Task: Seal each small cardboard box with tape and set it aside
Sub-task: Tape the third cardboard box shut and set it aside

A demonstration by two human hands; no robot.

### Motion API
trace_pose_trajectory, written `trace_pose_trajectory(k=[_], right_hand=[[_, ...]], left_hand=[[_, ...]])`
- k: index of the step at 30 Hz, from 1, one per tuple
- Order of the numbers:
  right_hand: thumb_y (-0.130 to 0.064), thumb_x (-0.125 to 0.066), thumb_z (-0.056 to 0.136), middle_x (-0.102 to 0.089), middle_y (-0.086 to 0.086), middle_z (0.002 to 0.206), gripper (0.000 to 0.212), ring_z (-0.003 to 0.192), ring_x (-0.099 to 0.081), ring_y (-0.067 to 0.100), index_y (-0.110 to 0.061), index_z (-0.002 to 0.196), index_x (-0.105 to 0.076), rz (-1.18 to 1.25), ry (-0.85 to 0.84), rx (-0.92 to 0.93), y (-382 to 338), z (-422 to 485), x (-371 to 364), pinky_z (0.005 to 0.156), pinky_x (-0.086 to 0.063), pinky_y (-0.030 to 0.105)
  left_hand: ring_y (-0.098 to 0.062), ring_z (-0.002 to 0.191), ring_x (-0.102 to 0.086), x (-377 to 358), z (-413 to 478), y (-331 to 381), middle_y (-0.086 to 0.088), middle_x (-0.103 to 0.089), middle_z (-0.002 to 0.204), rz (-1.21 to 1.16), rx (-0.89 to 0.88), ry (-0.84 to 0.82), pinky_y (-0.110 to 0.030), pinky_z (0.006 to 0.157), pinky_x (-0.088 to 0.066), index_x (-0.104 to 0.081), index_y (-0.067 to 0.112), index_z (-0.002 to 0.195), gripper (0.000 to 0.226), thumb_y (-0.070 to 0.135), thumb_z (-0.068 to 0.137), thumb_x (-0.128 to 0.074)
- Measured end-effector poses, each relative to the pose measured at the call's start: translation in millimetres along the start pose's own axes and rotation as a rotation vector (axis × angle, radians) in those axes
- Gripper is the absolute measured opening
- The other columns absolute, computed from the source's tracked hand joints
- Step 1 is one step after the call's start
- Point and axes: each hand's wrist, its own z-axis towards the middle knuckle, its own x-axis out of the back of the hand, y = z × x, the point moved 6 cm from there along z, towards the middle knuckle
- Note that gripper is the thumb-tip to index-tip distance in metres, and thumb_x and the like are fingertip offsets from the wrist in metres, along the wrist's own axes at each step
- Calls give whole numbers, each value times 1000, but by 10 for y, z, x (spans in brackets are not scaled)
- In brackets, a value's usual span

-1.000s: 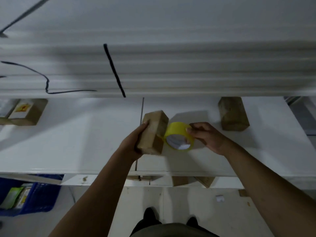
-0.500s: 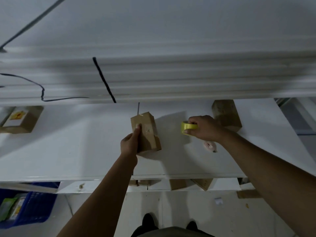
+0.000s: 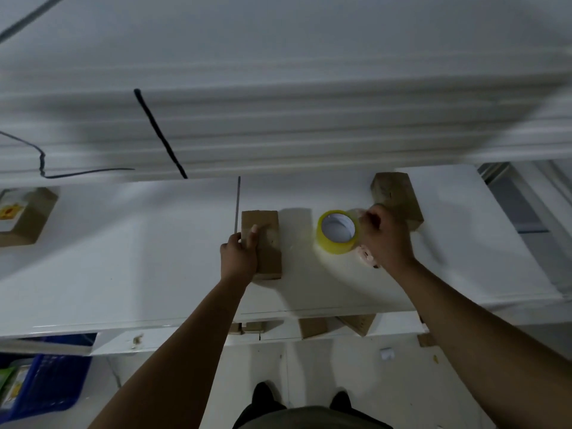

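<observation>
Our left hand (image 3: 238,258) grips the small cardboard box (image 3: 264,239), which lies flat near the middle of the white table (image 3: 123,258); the thumb rests across its top and the fingers curl round its left side; our right hand (image 3: 383,239) pinches the right edge of the yellow tape roll (image 3: 333,246) (just right of the box, not touching it); a second box (image 3: 393,190) sits behind that hand; a labelled box (image 3: 28,218) lies far left.
</observation>
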Motion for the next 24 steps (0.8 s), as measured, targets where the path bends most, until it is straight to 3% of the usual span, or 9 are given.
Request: trace_pose_trajectory(k=[4, 7, 10, 13, 18, 21, 24], right_hand=[[-45, -66, 94, -69, 6, 97, 26, 92, -67, 34, -19, 94, -61, -260, -158, -184, 410, -145, 19, 70, -45, 34], [-56, -70, 89, -68, 2, 111, 37, 103, -66, 32, -23, 104, -62, -267, -278, -203, 506, -275, -76, 77, -48, 36], [-49, -76, 87, -72, 1, 106, 32, 104, -67, 32, -23, 103, -66, -250, -306, -182, 477, -329, -127, 78, -51, 36], [-41, -77, 85, -74, 2, 113, 30, 111, -66, 32, -25, 110, -70, -243, -376, -223, 447, -348, -144, 84, -50, 34], [-27, -79, 86, -68, -7, 81, 15, 74, -67, 15, -22, 87, -65, -3, -317, -222, 2, -382, -81, 63, -49, 20], [-11, -79, 87, -68, 3, 86, 17, 75, -76, 25, -9, 86, -62, 430, -379, -268, -410, -467, -366, 75, -66, 45], [-15, -72, 93, -67, 5, 78, 18, 65, -76, 29, -9, 85, -56, 449, -373, -209, -756, -460, -700, 65, -65, 53]], left_hand=[[-38, 118, -63, -25, 0, -54, -18, -57, 137, 36, 13, 34, -49, 93, -58, -50, 9, 148, 83, 75, 97, -43], [-38, 117, -64, -20, 12, -63, -18, -58, 135, 69, 4, 41, -52, 93, -58, -50, 11, 146, 84, 78, 96, -40], [-38, 118, -62, -9, 19, -72, -16, -56, 138, 89, 11, 27, -55, 97, -56, -47, 14, 148, 85, 80, 95, -39], [-37, 120, -62, -20, 39, -98, -15, -55, 140, 88, 14, 4, -59, 98, -56, -44, 17, 150, 93, 87, 89, -37], [-37, 122, -61, -24, 50, -122, -15, -53, 141, 82, 13, 15, -57, 100, -55, -43, 15, 151, 86, 80, 95, -39], [-36, 124, -59, -28, 49, -138, -14, -52, 140, 80, -2, 18, -55, 103, -53, -44, 15, 150, 84, 78, 96, -39], [-36, 123, -59, -23, 38, -134, -14, -52, 141, 78, -8, 29, -56, 103, -52, -45, 14, 151, 82, 76, 97, -39]])
